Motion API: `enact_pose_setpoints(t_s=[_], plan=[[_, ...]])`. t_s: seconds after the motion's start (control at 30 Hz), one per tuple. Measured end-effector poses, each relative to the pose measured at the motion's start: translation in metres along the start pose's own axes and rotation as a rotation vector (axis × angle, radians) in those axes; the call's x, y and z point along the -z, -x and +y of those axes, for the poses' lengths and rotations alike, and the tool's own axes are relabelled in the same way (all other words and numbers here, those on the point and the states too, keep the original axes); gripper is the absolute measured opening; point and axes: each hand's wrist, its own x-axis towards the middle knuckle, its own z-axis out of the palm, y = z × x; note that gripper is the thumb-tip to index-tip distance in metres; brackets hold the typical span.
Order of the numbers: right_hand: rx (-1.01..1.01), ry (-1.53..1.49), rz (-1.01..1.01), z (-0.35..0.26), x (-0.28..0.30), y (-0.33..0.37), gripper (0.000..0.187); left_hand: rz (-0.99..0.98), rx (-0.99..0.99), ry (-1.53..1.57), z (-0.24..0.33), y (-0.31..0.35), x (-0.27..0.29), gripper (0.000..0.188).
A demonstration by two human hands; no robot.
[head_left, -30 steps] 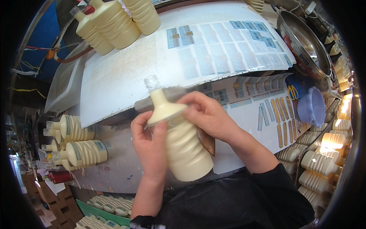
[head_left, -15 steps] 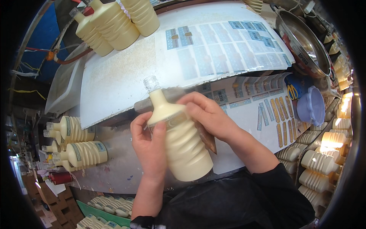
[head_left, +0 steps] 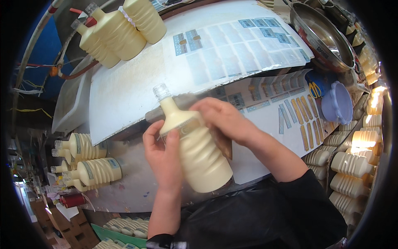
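A cream ribbed bottle (head_left: 198, 153) with a clear screw cap lies tilted in front of me, neck pointing away. My left hand (head_left: 163, 155) grips its left side near the shoulder. My right hand (head_left: 224, 118) rests over the shoulder from the right, fingers pressing on a pale label band around the bottle. Both hands hold it above a white board (head_left: 137, 87) covered with sheets of small blue labels (head_left: 232, 50).
Labelled cream bottles (head_left: 89, 166) lie stacked at the left. More cream bottles (head_left: 120, 31) stand at the top left and several (head_left: 352, 162) fill the right edge. A metal bowl (head_left: 321, 35) and a lilac plastic cup (head_left: 338, 101) sit at the right, with narrow yellow label strips (head_left: 304, 120) near them.
My right hand has shifted slightly over the bottle's shoulder. The bottle stays in about the same place.
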Motion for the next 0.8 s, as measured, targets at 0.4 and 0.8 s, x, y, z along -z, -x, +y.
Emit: enact_pose_setpoints(t_s=[0.4,0.8], plan=[[0.405,0.330,0.291,-0.039,-0.036,0.039,0.031,-0.039,0.003,0.096,-0.001,-0.002,0.004,0.034],[0.038,-0.137,0.290,-0.004,0.017,0.023,0.022,-0.046,0.069,0.114,-0.021,0.000,0.023,0.039]])
